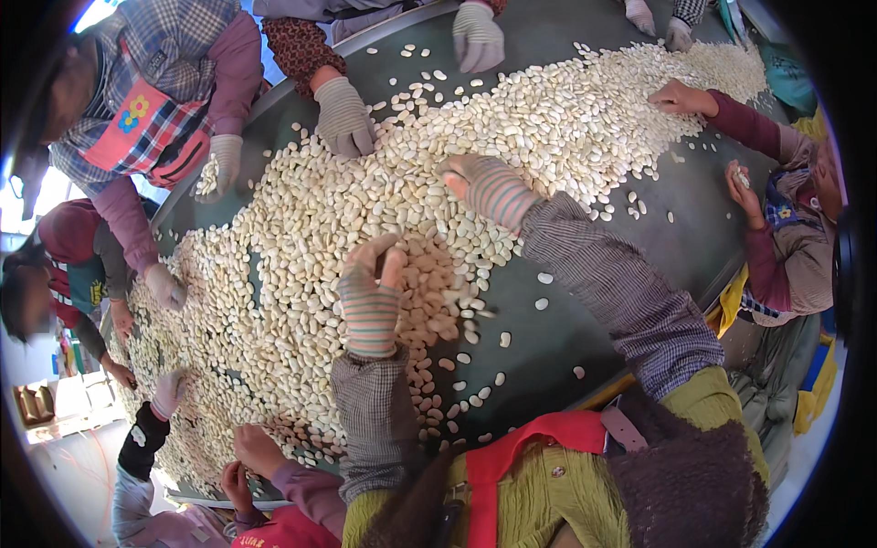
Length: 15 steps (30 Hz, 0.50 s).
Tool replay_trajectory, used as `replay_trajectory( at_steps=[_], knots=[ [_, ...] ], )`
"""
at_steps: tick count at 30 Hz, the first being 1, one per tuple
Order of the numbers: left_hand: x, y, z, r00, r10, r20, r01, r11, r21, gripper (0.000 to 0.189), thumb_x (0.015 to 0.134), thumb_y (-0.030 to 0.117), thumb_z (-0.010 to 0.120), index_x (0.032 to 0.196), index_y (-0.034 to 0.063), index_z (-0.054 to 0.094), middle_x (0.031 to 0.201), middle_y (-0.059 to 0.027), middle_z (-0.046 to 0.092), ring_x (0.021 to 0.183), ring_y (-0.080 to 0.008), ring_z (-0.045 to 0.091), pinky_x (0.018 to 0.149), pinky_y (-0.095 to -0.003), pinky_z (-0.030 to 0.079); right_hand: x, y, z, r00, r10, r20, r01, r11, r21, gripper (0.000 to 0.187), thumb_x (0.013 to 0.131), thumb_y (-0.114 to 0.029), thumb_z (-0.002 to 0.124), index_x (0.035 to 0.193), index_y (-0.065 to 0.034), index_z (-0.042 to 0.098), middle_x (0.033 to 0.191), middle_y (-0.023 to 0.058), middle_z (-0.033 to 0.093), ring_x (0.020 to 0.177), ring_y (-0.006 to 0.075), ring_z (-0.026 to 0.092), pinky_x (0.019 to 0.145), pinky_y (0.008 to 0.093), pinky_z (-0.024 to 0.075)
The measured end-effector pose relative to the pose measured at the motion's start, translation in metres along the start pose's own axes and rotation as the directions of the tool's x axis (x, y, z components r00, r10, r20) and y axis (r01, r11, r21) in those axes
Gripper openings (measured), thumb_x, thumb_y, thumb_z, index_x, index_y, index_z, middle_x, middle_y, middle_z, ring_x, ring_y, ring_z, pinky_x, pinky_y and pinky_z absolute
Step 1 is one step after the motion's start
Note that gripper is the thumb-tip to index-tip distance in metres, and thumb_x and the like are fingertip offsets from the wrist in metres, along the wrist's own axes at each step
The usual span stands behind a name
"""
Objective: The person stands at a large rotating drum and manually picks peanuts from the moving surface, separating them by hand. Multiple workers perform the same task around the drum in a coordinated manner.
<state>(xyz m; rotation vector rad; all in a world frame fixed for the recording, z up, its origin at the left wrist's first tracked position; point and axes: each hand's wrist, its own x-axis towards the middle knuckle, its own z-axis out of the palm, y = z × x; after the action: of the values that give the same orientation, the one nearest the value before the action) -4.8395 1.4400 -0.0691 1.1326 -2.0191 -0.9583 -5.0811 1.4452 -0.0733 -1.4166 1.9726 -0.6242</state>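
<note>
White beans point(322, 226) lie in a long, thick band across a dark green table surface point(548, 349). My left hand point(373, 294), in a striped glove with bare fingertips, is over the near side of the band. Its fingers curl, and a gap shows between thumb and forefinger; the palm is hidden. Further up and to the right, my right hand point(490, 188) in a matching glove reaches down to the beans. Its fingertips point left, and whether they hold a bean cannot be seen. Loose beans point(505, 339) are scattered between my arms.
Gloved hands of co-workers touch the beans from the far side point(346, 120) and the left point(164, 286). One co-worker's glove point(220, 171) holds beans. To the right, another person's bare hand point(678, 97) reaches in. A metal rim point(390, 27) borders the table's far side.
</note>
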Motion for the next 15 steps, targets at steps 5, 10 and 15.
replay_trajectory(
  at_steps=[5,10,15],
  knots=[
    [0.052,0.0,0.035,0.937,0.161,0.31,-0.282,0.872,0.4,0.021,0.079,0.001,0.061,0.099,0.0029,0.065,0.095,-0.0147,0.063,0.089,-0.0321,0.059,0.08,-0.0367,0.049,0.016,0.002,0.005,0.993,0.063,0.097,-0.042,0.978,-0.206,0.039,0.092,-0.027,0.052,0.124,-0.0042,0.051,0.115,0.0198,0.059,0.105,0.0337,0.058,0.092,0.041,0.0458],
    [0.062,-0.008,0.054,0.934,-0.109,0.34,-0.124,0.795,0.594,0.02,0.079,0.001,0.06,0.099,0.0044,0.065,0.102,-0.0155,0.061,0.094,-0.0339,0.058,0.085,-0.0398,0.049,0.026,0.009,0.005,0.959,0.13,0.253,-0.062,0.963,-0.263,0.038,0.094,-0.027,0.049,0.124,-0.0028,0.05,0.106,0.0174,0.063,0.098,0.0321,0.061,0.087,0.0477,0.0484],
    [0.045,0.016,0.057,0.886,-0.388,0.253,0.139,0.744,0.653,0.026,0.088,0.009,0.056,0.113,0.0046,0.055,0.109,-0.0194,0.058,0.098,-0.0313,0.059,0.086,-0.0406,0.05,0.007,-0.004,0.013,0.802,0.401,0.443,-0.487,0.869,0.094,0.023,0.094,-0.02,0.047,0.096,0.0017,0.055,0.071,0.0089,0.06,0.046,0.0192,0.056,0.042,0.0318,0.0509]
  ],
)
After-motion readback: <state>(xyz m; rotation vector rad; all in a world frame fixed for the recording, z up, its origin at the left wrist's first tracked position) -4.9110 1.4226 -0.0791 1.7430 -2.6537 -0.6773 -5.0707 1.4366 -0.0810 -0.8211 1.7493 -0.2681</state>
